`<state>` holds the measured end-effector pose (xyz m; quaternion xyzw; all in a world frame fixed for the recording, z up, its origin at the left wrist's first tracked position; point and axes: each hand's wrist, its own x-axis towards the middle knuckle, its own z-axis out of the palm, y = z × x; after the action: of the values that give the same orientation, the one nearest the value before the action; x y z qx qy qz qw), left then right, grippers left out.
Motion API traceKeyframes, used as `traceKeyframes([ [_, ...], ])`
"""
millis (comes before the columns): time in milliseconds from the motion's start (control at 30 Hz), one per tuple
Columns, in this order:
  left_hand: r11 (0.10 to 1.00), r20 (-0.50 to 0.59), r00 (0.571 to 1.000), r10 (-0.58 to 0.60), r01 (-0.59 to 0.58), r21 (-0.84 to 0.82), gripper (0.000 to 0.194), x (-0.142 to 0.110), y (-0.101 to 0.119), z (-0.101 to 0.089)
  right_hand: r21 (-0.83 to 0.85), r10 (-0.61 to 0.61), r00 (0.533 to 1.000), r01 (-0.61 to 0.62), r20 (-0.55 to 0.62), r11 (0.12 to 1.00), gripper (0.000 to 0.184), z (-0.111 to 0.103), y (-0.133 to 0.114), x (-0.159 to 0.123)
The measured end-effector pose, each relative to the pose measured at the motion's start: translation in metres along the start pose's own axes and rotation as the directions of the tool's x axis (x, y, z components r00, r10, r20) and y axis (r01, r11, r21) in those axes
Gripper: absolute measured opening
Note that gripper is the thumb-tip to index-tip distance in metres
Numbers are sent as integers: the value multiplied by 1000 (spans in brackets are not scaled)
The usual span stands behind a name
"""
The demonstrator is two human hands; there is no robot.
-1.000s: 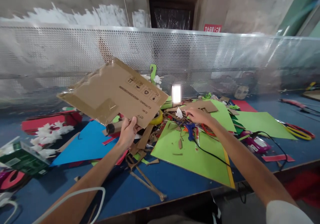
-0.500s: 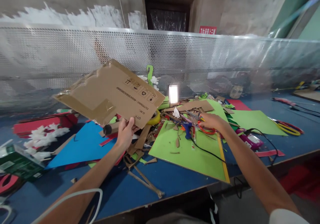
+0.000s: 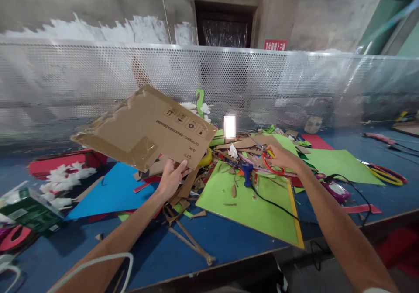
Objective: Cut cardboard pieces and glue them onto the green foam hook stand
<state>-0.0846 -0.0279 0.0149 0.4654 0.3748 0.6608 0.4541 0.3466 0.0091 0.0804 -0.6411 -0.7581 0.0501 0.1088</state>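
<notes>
My left hand (image 3: 172, 177) grips the lower edge of a flat cardboard sheet (image 3: 153, 131), thumb on the printed face. Clear tape covers its left end, and it is held tilted above the table. My right hand (image 3: 283, 155) is closed on a pair of scissors (image 3: 268, 157) with red and yellow handles, the blades pointing up and left over cardboard scraps (image 3: 244, 143). Just below the scissors, a blue glue gun (image 3: 247, 175) lies on a light green sheet (image 3: 242, 210), its black cord running right. A yellow tape roll (image 3: 206, 156) is partly hidden behind the cardboard.
Blue paper (image 3: 111, 192), white paper flowers (image 3: 67, 175) and a green box (image 3: 31, 210) lie on the left. To the right are another pair of scissors (image 3: 386, 174), a purple device (image 3: 337, 192) and a soldering-iron-like tool (image 3: 379, 138). A perforated metal panel (image 3: 163, 70) closes the back.
My right hand has lifted the scissors slightly out of the scraps, so more of the handles and blades shows. The cardboard stays in my left hand; the view has shifted a little.
</notes>
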Motion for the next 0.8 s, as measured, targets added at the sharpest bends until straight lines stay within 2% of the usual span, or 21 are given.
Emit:
traceKeyframes([
  [100, 1000, -10, 1000, 2, -3, -18, 56, -2, 2, 3, 189, -37, 999, 32, 25, 982, 44, -7, -5, -1],
  [233, 996, -31, 999, 6, -9, -84, 45, 1, 5, 11, 425, -252, 960, 180, 119, 887, 51, -12, -25, 1],
  [333, 993, -35, 998, 46, -49, -109, 43, 10, 6, 20, 428, -408, 891, 295, 198, 854, 52, -14, -44, 10],
  [433, 986, -55, 994, 92, -99, -135, 46, 23, 5, 28, 419, -510, 828, 387, 233, 821, 45, -17, -65, 22],
  [633, 977, -141, 985, 101, -125, -173, 44, 32, -1, 37, 565, -624, 744, 417, 238, 712, 32, -23, -106, 42],
  [800, 975, -182, 978, 98, -131, -178, 37, 22, -2, 40, 477, -682, 672, 517, 287, 711, 41, -16, -123, 52],
])
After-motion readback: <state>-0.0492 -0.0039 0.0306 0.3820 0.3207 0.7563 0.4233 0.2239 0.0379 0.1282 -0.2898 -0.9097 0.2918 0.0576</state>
